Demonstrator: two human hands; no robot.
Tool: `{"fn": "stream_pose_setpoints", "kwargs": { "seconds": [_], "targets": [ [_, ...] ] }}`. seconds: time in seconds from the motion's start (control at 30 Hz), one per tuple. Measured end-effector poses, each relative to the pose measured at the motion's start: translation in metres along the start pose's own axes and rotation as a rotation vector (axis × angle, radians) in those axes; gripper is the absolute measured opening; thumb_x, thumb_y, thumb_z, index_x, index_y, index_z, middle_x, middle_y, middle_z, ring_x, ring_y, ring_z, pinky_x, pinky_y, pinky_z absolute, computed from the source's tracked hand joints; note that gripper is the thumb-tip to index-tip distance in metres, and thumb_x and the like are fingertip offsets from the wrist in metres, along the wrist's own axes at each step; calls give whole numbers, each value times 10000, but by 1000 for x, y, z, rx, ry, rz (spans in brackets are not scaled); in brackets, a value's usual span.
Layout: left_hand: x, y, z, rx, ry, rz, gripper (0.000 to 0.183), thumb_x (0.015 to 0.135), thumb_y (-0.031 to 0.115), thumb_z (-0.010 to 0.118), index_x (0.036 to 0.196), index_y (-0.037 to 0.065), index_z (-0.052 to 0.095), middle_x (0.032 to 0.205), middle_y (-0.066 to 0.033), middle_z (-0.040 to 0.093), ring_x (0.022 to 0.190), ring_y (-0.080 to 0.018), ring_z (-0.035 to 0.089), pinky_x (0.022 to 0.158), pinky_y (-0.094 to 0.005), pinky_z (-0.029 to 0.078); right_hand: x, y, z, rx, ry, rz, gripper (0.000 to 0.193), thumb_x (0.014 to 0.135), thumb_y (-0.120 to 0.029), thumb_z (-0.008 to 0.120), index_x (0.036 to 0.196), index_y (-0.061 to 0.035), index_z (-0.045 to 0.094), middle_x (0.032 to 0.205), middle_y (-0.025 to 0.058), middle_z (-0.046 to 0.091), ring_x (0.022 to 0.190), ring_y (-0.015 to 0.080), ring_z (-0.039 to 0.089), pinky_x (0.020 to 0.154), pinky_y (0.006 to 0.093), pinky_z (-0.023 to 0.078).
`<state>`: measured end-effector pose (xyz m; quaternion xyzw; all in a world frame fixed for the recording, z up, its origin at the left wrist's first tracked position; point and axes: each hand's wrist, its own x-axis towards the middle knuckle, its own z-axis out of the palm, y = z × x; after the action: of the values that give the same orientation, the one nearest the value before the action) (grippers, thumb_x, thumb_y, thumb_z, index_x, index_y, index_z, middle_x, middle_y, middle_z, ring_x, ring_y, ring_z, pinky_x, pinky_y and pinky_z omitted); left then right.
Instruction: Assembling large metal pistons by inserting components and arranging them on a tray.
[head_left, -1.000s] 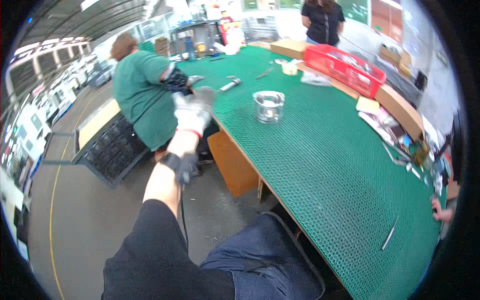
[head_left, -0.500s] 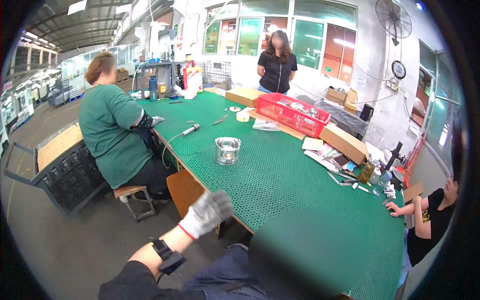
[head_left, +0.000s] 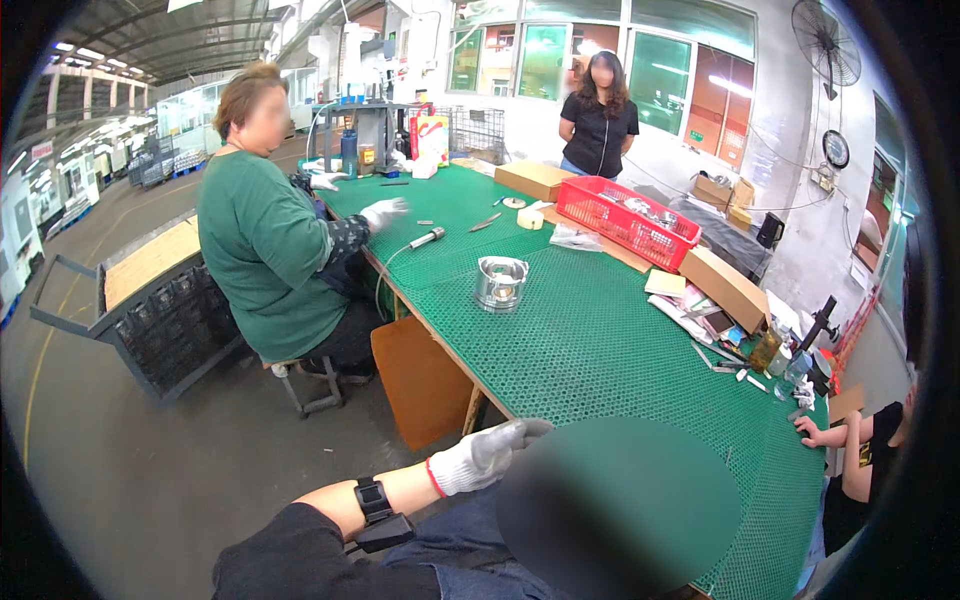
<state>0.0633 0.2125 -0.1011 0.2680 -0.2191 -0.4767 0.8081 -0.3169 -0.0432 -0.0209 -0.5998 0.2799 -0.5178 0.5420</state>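
Standing on the tabletop [head_left: 600, 350], the cylinder [head_left: 500, 292] looks stiff, probably slick, best held by its outer wall; I cannot tell the left hand's [head_left: 478, 460] grip; the right hand is hidden.

My left hand [head_left: 490, 452] wears a matt, knitted cloth glove [head_left: 455, 472], and I see a glossy metal cylinder [head_left: 500, 290], a smooth red plastic crate [head_left: 612, 222], a matt cardboard box [head_left: 530, 180], a rough, dimpled green mat [head_left: 590, 340], and a smooth brown panel [head_left: 420, 385], probably wood, though partly hidden.
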Motion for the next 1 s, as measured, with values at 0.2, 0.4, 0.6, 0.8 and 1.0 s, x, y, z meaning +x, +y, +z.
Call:
{"fn": "stream_pose_setpoints", "kwargs": {
  "seconds": [0.2,0.4,0.6,0.8,1.0],
  "targets": [
    [9,-11,44,174,-185,-59,699,965,480,536,1447,2,367,1314,-174,548,1194,-296,560,1061,-450,430,13,-31,-4,62,-76,-138,651,938,-447,612,1369,4,427,1252,149,555,1093,286,566,912,401,476],
    [-3,12,63,431,-297,61,794,962,525,524,1486,-22,287,1439,-183,441,1309,-284,472,1122,-438,347,48,-48,41,141,-298,-249,686,940,-451,611,1396,16,401,1302,147,542,1144,287,560,954,399,470],
    [-15,23,79,693,-289,465,683,993,339,513,1504,-20,238,1480,-168,390,1365,-265,399,1148,-419,309,84,-38,93,277,-581,-292,722,941,-455,610,1424,29,376,1352,145,529,1194,287,554,997,397,465],
    [-35,31,68,694,-46,918,739,999,388,506,1498,-64,202,1526,-196,320,1379,-288,389,1160,-436,287,85,-36,163,418,-833,-179,647,913,-360,653,1376,32,428,1271,131,579,1124,262,594,956,404,491],
    [-78,40,46,912,197,831,769,1002,464,480,1487,-77,224,1467,-208,413,1373,-296,393,1139,-427,305,68,-36,208,541,-1034,231,723,715,-108,744,1360,40,451,1219,129,619,1059,287,631,905,426,522]
  ]
}}
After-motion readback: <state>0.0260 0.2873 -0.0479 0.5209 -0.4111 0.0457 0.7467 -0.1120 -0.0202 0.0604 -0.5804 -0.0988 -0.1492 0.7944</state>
